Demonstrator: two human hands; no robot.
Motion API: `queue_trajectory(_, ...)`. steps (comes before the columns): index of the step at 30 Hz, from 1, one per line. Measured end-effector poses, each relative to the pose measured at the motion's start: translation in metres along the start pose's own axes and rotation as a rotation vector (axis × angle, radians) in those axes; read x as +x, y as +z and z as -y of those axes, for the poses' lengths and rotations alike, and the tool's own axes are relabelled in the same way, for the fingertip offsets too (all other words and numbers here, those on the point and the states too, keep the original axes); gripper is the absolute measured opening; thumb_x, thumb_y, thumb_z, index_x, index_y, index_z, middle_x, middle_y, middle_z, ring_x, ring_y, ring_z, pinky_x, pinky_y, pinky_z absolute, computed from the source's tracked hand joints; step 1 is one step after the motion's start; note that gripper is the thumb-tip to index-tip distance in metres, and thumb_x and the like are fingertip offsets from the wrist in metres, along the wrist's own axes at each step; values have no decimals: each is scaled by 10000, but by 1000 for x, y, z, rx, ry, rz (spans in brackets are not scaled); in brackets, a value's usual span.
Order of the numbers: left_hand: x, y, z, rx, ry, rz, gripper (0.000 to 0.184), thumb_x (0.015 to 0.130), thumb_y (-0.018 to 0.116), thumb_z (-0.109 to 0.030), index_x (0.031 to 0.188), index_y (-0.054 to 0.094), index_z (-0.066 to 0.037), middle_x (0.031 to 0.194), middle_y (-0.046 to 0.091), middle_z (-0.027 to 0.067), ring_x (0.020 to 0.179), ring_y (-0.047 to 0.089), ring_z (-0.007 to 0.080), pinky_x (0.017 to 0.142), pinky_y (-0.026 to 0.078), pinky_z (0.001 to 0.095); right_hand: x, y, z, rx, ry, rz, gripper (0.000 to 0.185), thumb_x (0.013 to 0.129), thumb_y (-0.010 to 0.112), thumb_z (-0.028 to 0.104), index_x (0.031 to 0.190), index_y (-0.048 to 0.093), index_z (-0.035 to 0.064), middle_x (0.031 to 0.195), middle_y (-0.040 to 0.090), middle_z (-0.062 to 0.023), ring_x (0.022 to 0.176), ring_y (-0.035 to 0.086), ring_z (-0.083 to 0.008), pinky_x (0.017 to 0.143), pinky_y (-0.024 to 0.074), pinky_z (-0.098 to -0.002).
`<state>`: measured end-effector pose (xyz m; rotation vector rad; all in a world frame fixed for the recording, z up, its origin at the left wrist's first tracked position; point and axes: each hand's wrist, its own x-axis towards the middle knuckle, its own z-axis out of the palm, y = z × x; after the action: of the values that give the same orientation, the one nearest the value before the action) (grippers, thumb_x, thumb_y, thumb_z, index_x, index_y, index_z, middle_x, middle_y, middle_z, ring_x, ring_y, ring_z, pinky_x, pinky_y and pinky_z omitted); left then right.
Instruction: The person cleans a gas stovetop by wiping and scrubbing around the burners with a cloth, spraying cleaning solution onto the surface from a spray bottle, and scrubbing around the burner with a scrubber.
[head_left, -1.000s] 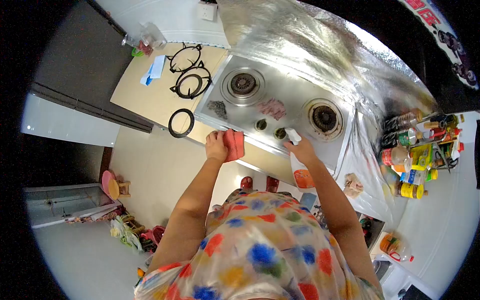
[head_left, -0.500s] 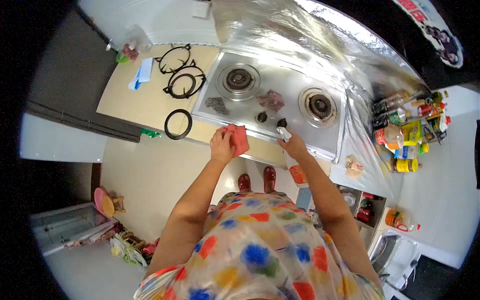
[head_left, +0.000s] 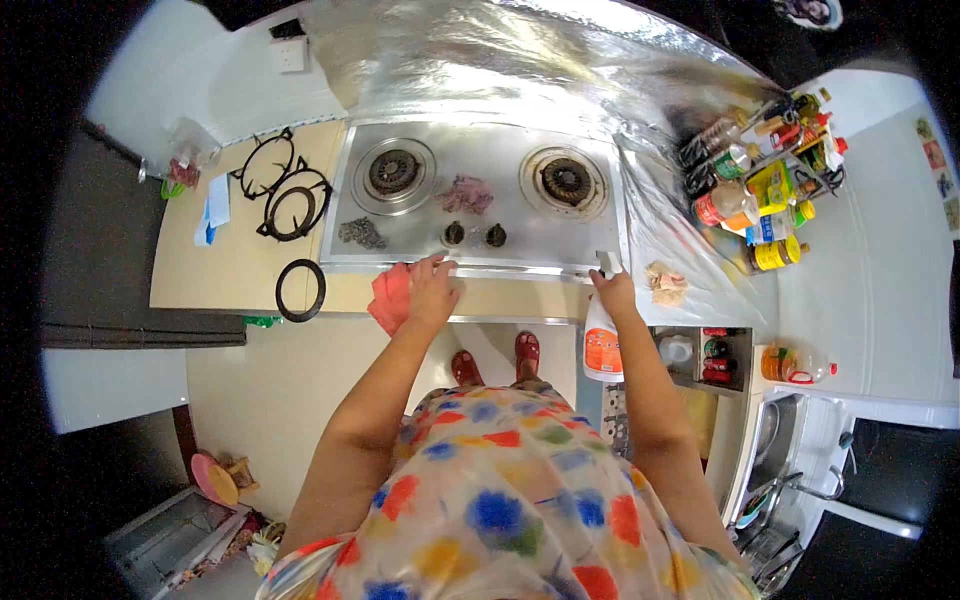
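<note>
My left hand point(head_left: 431, 292) is at the front edge of the gas cooktop point(head_left: 515, 140), its fingertips by the metal rim. A red cloth point(head_left: 391, 298) is gripped in it and hangs out on the left side. My right hand point(head_left: 614, 291) is wrapped around the neck of a spray bottle point(head_left: 603, 345) with an orange label, near the cooktop's front right corner. The bottle's white trigger head point(head_left: 608, 264) pokes out above my fingers. On the cooktop lie a grey steel-wool scourer point(head_left: 361, 233) and a crumpled pinkish rag point(head_left: 466, 194), behind two black knobs point(head_left: 454, 233).
Black pan supports point(head_left: 298, 203) and a black ring point(head_left: 300, 290) lie on the left counter, near a blue-and-white cloth point(head_left: 213, 208). Bottles and a condiment rack point(head_left: 765, 190) stand at right. A beige rag point(head_left: 666, 283) sits on the foil-covered right counter.
The view has turned, so the cooktop appears farther left. My right hand with the spray bottle has moved right, away from the knobs. The red cloth now hangs left of my left hand.
</note>
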<state>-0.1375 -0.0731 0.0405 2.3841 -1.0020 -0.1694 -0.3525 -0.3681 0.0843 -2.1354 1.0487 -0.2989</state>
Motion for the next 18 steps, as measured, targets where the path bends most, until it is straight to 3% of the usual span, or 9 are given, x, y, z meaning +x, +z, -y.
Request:
queue_trajectory(5,13,9,-11,-2,19,15,536,688,766,-163,1193,586,-141,1300,481,118,1236,430,349,1030,339,509,30,8,-83,109,153,-113,489,783,742,327,1127,611,5,957,691,-224,907,669,-381,794,521,-438)
queue_trajectory(13,24,21,-29,4,59,23,553,700,763,-150,1217,567,-154,1312,475,110,1228,438,344,1020,360,481,57,-27,-61,72,259,-76,510,791,739,355,1124,611,-9,960,688,-232,916,663,-394,802,516,-424)
queue_trajectory(15,28,23,-33,22,55,15,548,704,760,-141,1217,568,-156,1305,478,109,1222,443,344,1023,360,476,59,-39,-36,-67,223,-110,488,804,731,352,1136,614,12,975,690,-216,924,661,-389,806,515,-416)
queue_trajectory(18,30,25,-38,15,26,5,502,712,748,-133,1188,591,-150,1285,486,104,1224,437,334,1034,347,466,64,-37,-27,63,159,21,466,816,724,338,1149,614,31,1008,686,-210,949,654,-386,818,513,-413)
